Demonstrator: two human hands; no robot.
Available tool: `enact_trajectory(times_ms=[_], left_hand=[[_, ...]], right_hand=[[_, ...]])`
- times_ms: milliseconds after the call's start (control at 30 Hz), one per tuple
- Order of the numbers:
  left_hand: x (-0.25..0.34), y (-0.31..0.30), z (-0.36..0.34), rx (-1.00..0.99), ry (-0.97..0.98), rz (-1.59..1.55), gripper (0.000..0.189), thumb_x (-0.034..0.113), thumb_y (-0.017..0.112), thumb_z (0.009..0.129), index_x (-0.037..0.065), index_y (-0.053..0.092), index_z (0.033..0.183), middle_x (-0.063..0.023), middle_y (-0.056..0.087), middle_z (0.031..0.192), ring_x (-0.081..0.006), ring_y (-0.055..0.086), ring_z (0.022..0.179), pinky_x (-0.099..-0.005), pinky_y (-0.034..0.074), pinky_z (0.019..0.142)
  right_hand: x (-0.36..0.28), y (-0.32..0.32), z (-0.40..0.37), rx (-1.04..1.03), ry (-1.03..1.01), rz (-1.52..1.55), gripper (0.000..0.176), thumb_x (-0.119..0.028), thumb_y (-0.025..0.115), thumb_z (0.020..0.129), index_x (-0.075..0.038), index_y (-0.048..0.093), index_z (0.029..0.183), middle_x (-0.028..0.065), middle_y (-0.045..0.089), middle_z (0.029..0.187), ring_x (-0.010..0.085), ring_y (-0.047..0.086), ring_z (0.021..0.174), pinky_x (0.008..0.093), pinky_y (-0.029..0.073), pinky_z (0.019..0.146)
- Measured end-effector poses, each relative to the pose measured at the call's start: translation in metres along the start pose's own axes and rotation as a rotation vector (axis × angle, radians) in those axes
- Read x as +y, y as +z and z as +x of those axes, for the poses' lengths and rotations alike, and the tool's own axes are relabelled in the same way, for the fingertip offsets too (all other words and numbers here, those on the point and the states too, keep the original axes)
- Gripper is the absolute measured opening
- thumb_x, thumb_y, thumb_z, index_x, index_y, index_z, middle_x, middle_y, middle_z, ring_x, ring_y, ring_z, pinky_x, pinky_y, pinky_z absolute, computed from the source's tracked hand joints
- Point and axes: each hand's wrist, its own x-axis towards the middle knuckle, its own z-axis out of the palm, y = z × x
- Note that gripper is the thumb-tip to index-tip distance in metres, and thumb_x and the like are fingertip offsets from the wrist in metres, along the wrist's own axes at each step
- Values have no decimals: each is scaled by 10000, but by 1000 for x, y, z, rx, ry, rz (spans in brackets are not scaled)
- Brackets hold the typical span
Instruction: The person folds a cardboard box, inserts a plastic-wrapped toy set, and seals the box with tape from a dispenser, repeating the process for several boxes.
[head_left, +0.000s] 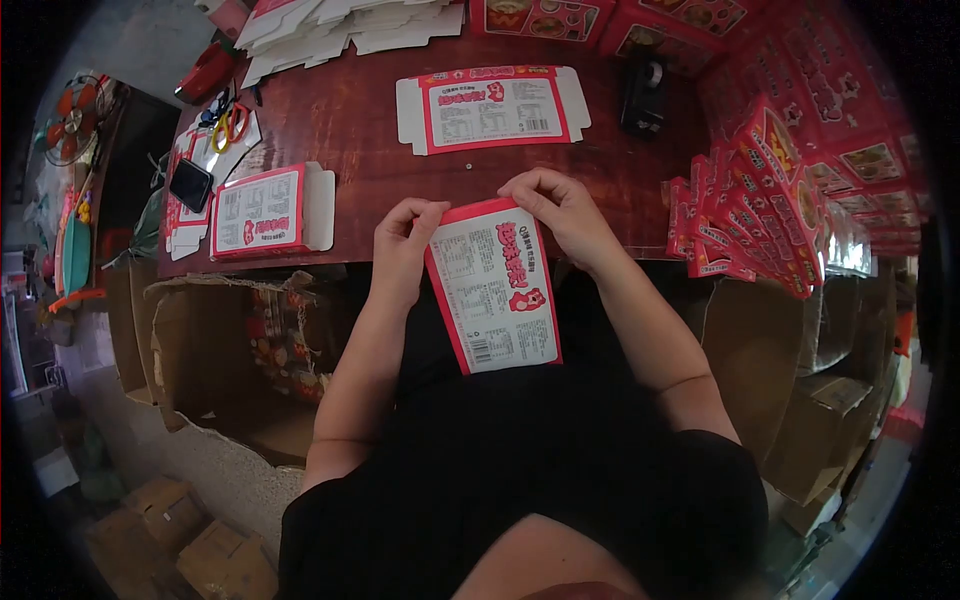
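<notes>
Between my two hands is a red and white printed carton (495, 285), its near end resting against my body. My left hand (410, 235) pinches the carton's far left corner between thumb and fingers. At the far right corner, my right hand (555, 210) grips the edge the same way. Just beyond them on the table lies a flat unfolded carton (490, 110) with white flaps. To the left sits another carton (260, 210) of the same print, with a white flap standing out at its right end.
A dark red table (350, 120) carries a phone (190, 185), scissors (230, 128), a black tape dispenser (643, 95) and stacked white blanks (350, 30). Red packets (740, 210) pile up at right. Open cardboard boxes (240, 370) stand below the table edge.
</notes>
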Motion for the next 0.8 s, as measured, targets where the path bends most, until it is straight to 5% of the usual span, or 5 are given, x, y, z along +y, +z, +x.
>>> enact_trajectory(times_ms=[300,433,500,700,800], left_hand=[[-1,29,-21,100,78,60,262,269,480,935,49,407,1058,-40,522,865,-70,490,793,-207,428,686],[5,9,1,263,216,180,276,308,431,952,36,437,1001,-25,505,838,-57,476,745,-192,409,648],[10,1,7,301,222,171,281,312,422,955,35,442,996,-26,505,839,-61,480,746,-197,410,656],[18,-11,12,343,234,177,283,311,402,962,35,453,993,-31,507,864,-64,483,767,-206,415,673],[14,-14,10,344,223,153,283,311,405,962,35,456,993,-31,507,871,-62,481,773,-205,414,679]], right_hand=[[-2,-25,-2,199,-338,-187,258,-207,558,883,-35,612,1067,68,616,1002,118,561,929,258,435,838],[11,-129,40,983,-369,-475,282,-221,564,862,-26,586,1064,91,580,920,144,538,832,261,434,740],[17,-162,54,1105,-159,-396,335,-254,601,834,-12,570,1062,94,568,868,141,530,803,267,433,731],[6,-175,60,985,137,-41,256,-231,624,820,-24,583,966,50,555,817,109,490,684,244,414,604],[22,-190,68,897,-120,-9,198,-191,620,826,-30,575,933,32,551,815,95,475,661,223,384,555]])
